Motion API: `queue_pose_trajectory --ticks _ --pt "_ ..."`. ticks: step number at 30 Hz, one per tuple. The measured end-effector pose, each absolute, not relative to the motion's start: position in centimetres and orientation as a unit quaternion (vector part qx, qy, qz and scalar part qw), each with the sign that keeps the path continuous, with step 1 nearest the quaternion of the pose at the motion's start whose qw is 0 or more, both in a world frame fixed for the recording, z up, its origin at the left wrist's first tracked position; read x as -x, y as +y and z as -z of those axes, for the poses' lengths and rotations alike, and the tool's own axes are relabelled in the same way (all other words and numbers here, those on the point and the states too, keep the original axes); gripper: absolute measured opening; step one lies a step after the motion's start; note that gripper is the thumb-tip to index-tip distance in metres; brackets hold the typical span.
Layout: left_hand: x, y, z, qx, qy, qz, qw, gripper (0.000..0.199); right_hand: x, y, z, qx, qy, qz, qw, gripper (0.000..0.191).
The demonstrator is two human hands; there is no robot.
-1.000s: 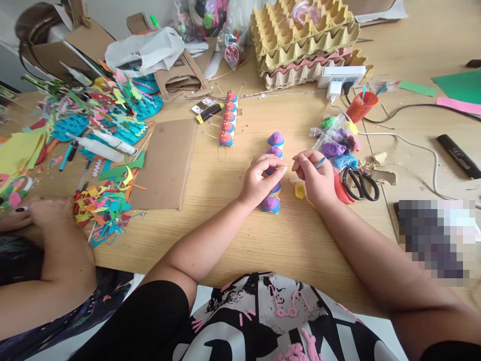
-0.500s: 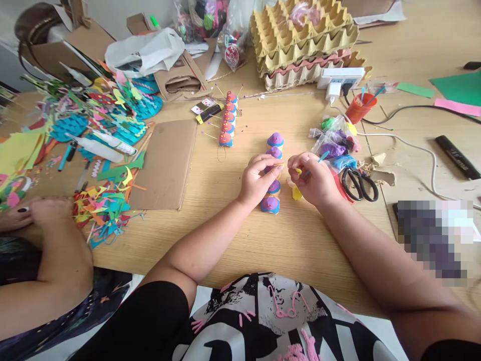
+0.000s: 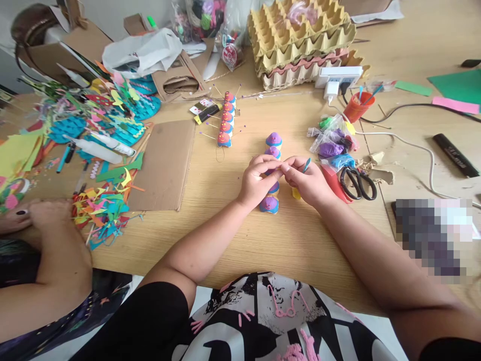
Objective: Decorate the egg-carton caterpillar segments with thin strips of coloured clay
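My left grip (image 3: 258, 181) pinched a thin yellow piece (image 3: 278, 168) touching my right grip (image 3: 306, 184), itself curled around a blue tool (image 3: 307, 164), over the purple-topped strip (image 3: 269, 203) on the table (image 3: 218, 223), right of the brown cardboard (image 3: 161, 168), where too hard a squeeze could have crushed the piece.

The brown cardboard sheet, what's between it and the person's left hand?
Just wooden table, in the head view: the stretch from cardboard sheet to left hand is bare except a tiny speck.
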State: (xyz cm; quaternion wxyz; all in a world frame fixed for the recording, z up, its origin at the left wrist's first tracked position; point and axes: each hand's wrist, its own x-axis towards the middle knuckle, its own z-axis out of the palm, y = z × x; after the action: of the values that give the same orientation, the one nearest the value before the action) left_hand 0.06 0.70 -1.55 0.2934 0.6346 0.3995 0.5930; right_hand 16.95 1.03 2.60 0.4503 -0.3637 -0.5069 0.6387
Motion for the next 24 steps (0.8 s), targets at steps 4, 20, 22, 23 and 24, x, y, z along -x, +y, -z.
queue_pose_trajectory --ticks 4,20,22,23,24 --pt "0.06 0.62 1.45 -0.656 0.4 -0.578 0.275 0.019 -17.05 1.09 -2.46 0.365 -0.501 -0.642 0.452 0.053" --pt "-0.07 0.72 1.15 -0.619 0.399 -0.609 0.294 0.023 -16.95 1.0 -2.75 0.365 -0.452 -0.663 0.472 0.058" --pt "-0.05 0.73 1.27 -0.621 0.401 -0.607 0.292 0.024 -16.93 1.07 -2.65 0.366 -0.47 -0.66 0.458 0.057" --pt "-0.03 0.73 1.33 -0.623 0.401 -0.605 0.29 0.025 -16.93 1.12 -2.56 0.365 -0.478 -0.659 0.452 0.056" --pt "0.0 0.72 1.37 -0.626 0.401 -0.604 0.289 0.025 -16.94 1.17 -2.46 0.365 -0.483 -0.657 0.449 0.056"
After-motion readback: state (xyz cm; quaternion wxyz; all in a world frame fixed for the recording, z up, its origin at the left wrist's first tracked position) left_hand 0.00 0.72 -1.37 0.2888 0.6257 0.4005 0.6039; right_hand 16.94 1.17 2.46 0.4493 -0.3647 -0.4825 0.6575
